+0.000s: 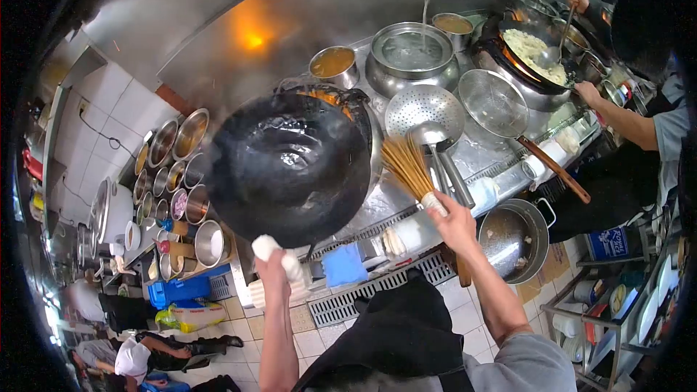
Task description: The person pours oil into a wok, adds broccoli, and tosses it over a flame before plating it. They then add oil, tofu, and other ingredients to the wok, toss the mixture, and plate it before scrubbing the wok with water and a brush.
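Observation:
A large black wok (pixel 290 174) is tilted over the left burner, its dark inside wet and shiny. My left hand (pixel 273 273) is closed at the wok's near edge, wrapped round a bunched white cloth (pixel 266 247); the grip under the cloth is hidden. In my right hand (pixel 456 223) is a bamboo wok brush (pixel 406 165), held by its pale wrapped handle with the bristles pointing up and left. Just beyond the brush lie a perforated strainer (pixel 425 110) and a steel ladle (pixel 429 134).
Water runs into a round pot (pixel 412 51) at the back. A mesh skimmer (pixel 494 101) and a deep pot (pixel 512 241) are to the right. A co-worker's hand (pixel 587 93) holds another wok (pixel 517 65) over flames. Steel bowls (pixel 190 133) crowd the left.

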A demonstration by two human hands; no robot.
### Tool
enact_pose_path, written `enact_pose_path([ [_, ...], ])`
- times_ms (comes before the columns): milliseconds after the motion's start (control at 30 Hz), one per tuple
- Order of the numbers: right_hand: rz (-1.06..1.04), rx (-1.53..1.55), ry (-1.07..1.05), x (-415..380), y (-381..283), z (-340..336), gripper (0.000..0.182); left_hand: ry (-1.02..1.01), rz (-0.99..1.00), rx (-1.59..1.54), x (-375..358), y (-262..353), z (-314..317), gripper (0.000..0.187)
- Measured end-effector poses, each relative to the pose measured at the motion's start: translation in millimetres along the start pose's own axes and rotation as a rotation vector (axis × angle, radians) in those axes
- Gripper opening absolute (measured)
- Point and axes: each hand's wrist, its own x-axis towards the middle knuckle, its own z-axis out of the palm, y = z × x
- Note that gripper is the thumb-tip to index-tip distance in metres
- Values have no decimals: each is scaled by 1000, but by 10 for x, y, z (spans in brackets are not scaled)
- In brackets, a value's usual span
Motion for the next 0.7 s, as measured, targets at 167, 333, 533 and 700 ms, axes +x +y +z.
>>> enact_pose_path([
  [167, -272, -177, 201, -77, 285, 217, 41, -87, -370, -350, 278, -313, 319, 8],
  [333, -67, 153, 255, -563, 869, 375, 51, -97, -398, -449, 596, -685, 469, 10],
  [533, 128, 390, -109, -709, 1080, 341, 70, -57, -445, -387, 552, -463, 535, 15],
  [700, 244, 479, -209, -708, 1058, 327, 70, 27, -148, 300, -210, -374, 544, 51],
])
